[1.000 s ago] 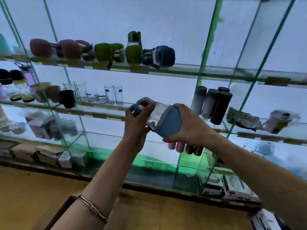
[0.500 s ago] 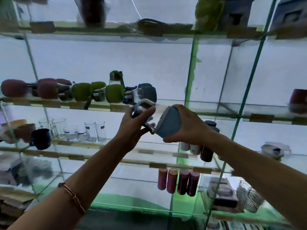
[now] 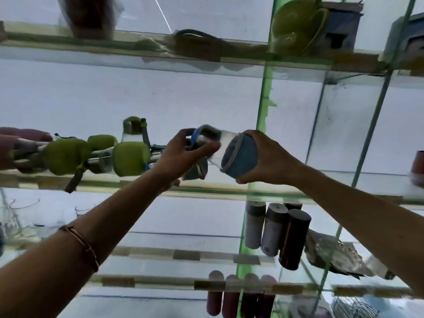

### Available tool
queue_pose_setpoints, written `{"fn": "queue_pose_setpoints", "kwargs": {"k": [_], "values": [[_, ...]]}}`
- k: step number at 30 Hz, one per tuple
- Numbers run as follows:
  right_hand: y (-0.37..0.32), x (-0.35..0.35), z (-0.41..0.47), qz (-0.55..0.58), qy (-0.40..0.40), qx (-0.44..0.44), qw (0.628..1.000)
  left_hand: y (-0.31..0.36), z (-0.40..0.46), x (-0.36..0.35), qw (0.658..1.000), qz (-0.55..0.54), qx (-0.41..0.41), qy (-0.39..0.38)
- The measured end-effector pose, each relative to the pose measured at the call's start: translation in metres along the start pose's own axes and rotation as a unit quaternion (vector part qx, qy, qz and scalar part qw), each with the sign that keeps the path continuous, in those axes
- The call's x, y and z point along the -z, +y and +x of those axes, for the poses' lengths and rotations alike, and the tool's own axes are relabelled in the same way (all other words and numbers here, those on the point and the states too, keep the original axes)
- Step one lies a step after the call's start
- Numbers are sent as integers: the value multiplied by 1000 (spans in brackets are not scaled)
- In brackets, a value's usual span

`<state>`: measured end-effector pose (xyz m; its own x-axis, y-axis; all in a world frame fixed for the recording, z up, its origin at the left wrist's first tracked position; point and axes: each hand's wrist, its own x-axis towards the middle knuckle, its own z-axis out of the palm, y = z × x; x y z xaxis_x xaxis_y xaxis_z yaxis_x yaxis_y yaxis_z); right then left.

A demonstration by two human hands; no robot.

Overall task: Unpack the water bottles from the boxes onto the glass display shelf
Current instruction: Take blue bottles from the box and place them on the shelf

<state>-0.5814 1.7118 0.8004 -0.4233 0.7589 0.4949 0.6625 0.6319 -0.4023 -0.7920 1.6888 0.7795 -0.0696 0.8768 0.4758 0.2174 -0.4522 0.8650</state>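
Note:
A glass water bottle with a blue sleeve (image 3: 238, 154) is held sideways in both hands, just above the glass display shelf (image 3: 229, 191). My right hand (image 3: 268, 157) grips its blue sleeved base. My left hand (image 3: 183, 152) grips the blue lid end. On the same shelf to the left lie green-sleeved bottles (image 3: 130, 157) and pink-sleeved bottles (image 3: 25, 138), with one green-lidded bottle (image 3: 133, 128) standing upright behind. Another blue-sleeved bottle is partly hidden behind my left hand.
A green glass upright (image 3: 263, 104) divides the shelving just behind the bottle. The shelf above holds a green mug (image 3: 296, 26) and boxes. Grey and dark cylinders (image 3: 275, 230) stand on the shelf below, with pink ones lower down. A reddish cup (image 3: 418, 166) is at the far right.
My view has tilted upward, so the shelves have dropped in the frame. Both hands have lifted the blue-sleeved bottle up to the level of the shelf with the green bottles.

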Motion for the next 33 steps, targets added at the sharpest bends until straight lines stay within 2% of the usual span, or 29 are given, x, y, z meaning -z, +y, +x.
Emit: {"fn": "queue_pose_setpoints", "kwargs": {"k": [2,8,13,19,25,30,33], "values": [[13,2,16,2,8,0,1000,2,22,5,994,96,-42,-30],[59,-6,64,16,14,-13,1000,3,92,-1,953,264,-93,-119],[85,-22,97,27,-18,-18,999,-12,143,-1,918,359,-49,-161],[107,-54,117,4,-70,-40,997,-35,176,-3,845,483,15,-226],[117,-60,126,-56,-87,-34,994,-49,186,-15,803,555,14,-217],[112,-73,123,-48,-51,-39,997,-49,192,-21,758,631,14,-167],[104,-74,116,-77,-23,-62,995,-46,188,-25,744,653,-2,-142]]}}
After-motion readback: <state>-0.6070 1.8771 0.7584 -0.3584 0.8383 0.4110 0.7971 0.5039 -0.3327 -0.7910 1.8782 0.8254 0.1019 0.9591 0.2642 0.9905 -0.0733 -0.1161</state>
